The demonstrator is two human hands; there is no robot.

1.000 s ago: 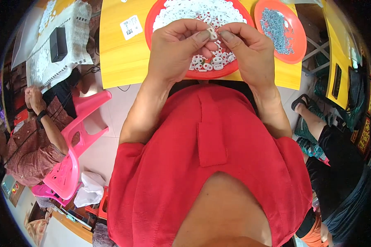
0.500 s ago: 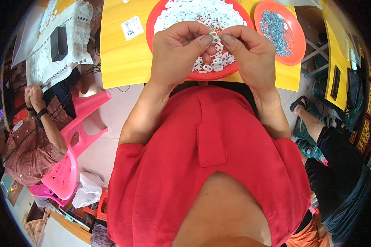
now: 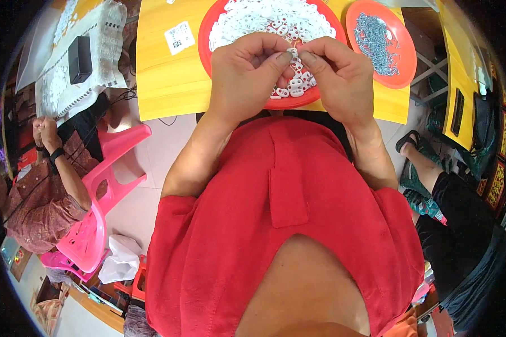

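Note:
Above the near part of a round red tray (image 3: 204,46), my two hands meet at the fingertips. Thumb and forefinger of my left hand (image 3: 239,81) pinch a small white plastic piece with holes (image 3: 292,53). My right hand (image 3: 346,81) is closed in a pinch against the piece's right side; whatever sits between its fingertips is too small to make out. Many similar white pieces (image 3: 264,23) are heaped in the tray, with a looser scatter under my hands. An orange-red plate (image 3: 406,48) to the right holds a pile of small silvery screws (image 3: 375,49).
A white printed label (image 3: 180,37) lies on the yellow table (image 3: 163,84). At left, another person (image 3: 45,196) sits on a pink plastic chair (image 3: 98,224) beside a cloth-covered surface with a black box (image 3: 80,60). Another person's leg (image 3: 424,168) shows at right.
Both hands stay together over the tray with only slight shifts of the fingers. The white piece has turned a little in the pinch.

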